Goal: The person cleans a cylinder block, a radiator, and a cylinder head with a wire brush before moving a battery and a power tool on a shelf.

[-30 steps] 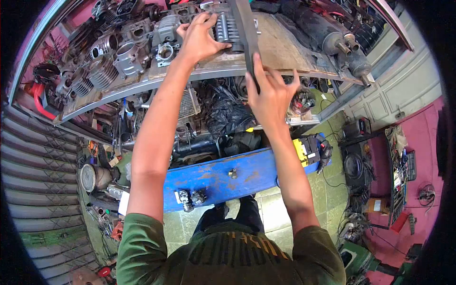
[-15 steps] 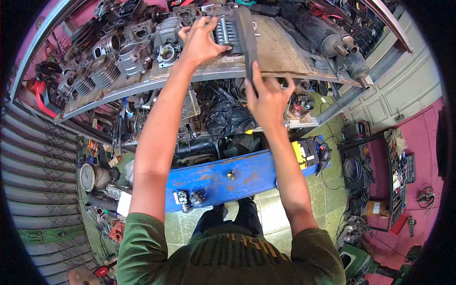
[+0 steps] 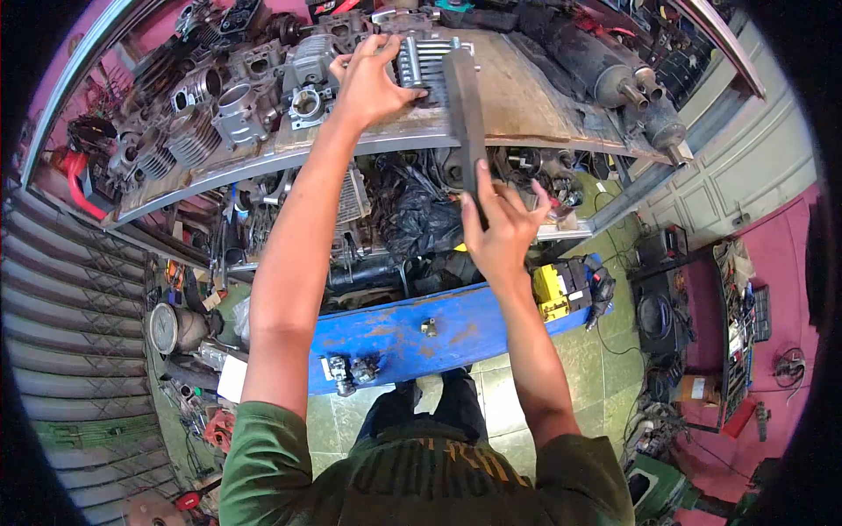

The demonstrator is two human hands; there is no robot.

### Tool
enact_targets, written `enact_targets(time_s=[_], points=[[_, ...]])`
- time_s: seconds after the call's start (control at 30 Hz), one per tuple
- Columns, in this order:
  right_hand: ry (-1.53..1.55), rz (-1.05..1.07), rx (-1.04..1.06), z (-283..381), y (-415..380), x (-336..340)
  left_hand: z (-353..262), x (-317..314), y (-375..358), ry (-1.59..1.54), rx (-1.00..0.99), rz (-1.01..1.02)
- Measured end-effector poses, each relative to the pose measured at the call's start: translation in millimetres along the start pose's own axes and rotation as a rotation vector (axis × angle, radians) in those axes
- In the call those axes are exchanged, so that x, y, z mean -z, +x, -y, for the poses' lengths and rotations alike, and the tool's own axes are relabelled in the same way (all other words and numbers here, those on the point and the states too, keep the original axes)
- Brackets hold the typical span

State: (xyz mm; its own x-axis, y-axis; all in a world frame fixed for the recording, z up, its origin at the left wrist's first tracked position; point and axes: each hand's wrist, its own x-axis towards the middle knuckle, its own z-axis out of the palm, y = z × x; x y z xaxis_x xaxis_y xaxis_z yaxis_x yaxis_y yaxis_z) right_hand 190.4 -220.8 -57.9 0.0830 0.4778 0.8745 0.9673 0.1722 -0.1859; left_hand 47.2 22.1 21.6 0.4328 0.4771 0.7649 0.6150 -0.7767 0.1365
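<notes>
While my left hand (image 3: 367, 83) grips the left side of the finned metal part (image 3: 436, 57), fingers bent and thumb at its near corner, my right hand (image 3: 502, 223) pinches the near end of a long dark bar (image 3: 467, 105), other fingers spread. Finned part lies on the wooden shelf (image 3: 522, 96), bar's far end over its right side (contact unclear). Metal castings (image 3: 237, 110) left of my left hand; blue bench (image 3: 403, 329) below both hands.
</notes>
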Motion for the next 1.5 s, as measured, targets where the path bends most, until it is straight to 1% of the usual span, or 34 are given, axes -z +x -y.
enact_targets(time_s=[0.07,0.1,0.2,0.23,0.33,0.4,0.47,0.53,0.6,0.67,0.73,0.8,0.83,0.87,0.97,1.0,1.07,1.1,1.17,1.23,1.33,1.37,1.4,1.5], points=[[-0.035,-0.034,-0.045,-7.0,21.2,1.4,-4.9,4.9,-1.6,-0.046,0.047,0.041],[-0.07,-0.037,-0.046,-13.9,34.1,-2.1,-3.9,2.9,-2.4,-0.025,0.03,0.027],[-0.099,-0.047,-0.001,-25.2,46.4,-16.8,-7.4,7.3,-3.4,-0.023,0.078,0.068],[-0.096,0.024,-0.037,-16.7,35.5,-10.4,-7.3,6.4,-3.2,-0.009,0.067,0.056],[0.013,-0.002,-0.053,-6.5,-12.2,-3.2,-2.1,1.1,-0.9,-0.05,0.054,0.059],[0.017,-0.04,-0.125,-13.9,-4.7,1.2,-1.6,1.5,-1.0,-0.069,0.046,0.058],[0.016,-0.068,-0.18,-25.2,27.1,-4.0,-3.9,1.8,-2.7,-0.063,0.072,0.062],[-0.018,-0.083,-0.17,-30.8,45.8,-13.2,-0.3,-1.4,-3.2,-0.059,0.072,0.057],[0.04,-0.015,-0.165,-30.5,40.5,-22.4,0.8,-3.6,-4.2,-0.056,0.068,0.056],[0.113,0.056,-0.234,-9.8,12.1,-5.6,0.1,-0.6,-4.8,-0.038,0.079,0.057],[0.175,-0.005,-0.209,1.7,-5.1,6.3,-0.7,2.6,-5.1,-0.033,0.087,0.053],[0.227,0.016,-0.295,0.4,-1.4,14.7,-1.6,4.9,-7.7,0.014,0.037,-0.026],[0.223,0.01,-0.302,-3.0,4.7,14.8,-2.6,3.3,-8.4,0.003,0.021,-0.063],[0.196,0.017,-0.296,-6.1,12.5,16.1,-3.7,1.6,-9.9,0.004,0.027,-0.061],[0.181,-0.002,-0.281,-12.2,24.5,12.7,-4.5,-4.5,-10.7,-0.037,-0.152,-0.157],[0.178,-0.018,-0.269,-12.4,25.3,11.6,-7.0,-3.4,-12.5,-0.037,-0.148,-0.153],[0.176,-0.032,-0.262,-13.7,25.7,5.3,-11.3,-0.7,-14.9,0.024,-0.214,-0.143],[0.166,-0.032,-0.246,-13.6,25.1,0.6,-8.6,-2.5,-16.7,0.028,-0.224,-0.169],[0.16,-0.035,-0.233,-11.5,27.6,-9.7,-2.8,-3.4,-21.8,0.015,-0.199,-0.168],[0.06,-0.066,-0.135,-7.4,28.9,-17.1,0.6,-7.2,-30.8,-0.026,-0.151,-0.182],[0.024,-0.018,-0.111,1.5,25.5,-14.6,1.3,-9.5,-40.0,-0.033,-0.109,-0.184],[0.017,-0.015,-0.09,1.0,22.7,-14.9,2.0,-8.0,-43.2,0.015,-0.105,-0.15],[0.018,-0.015,-0.086,1.0,19.8,-14.6,-3.9,-3.3,-45.8,0.016,-0.103,-0.153],[0.033,-0.005,-0.058,1.3,14.1,-12.8,-20.7,4.0,-55.9,-0.067,0.007,-0.179]])
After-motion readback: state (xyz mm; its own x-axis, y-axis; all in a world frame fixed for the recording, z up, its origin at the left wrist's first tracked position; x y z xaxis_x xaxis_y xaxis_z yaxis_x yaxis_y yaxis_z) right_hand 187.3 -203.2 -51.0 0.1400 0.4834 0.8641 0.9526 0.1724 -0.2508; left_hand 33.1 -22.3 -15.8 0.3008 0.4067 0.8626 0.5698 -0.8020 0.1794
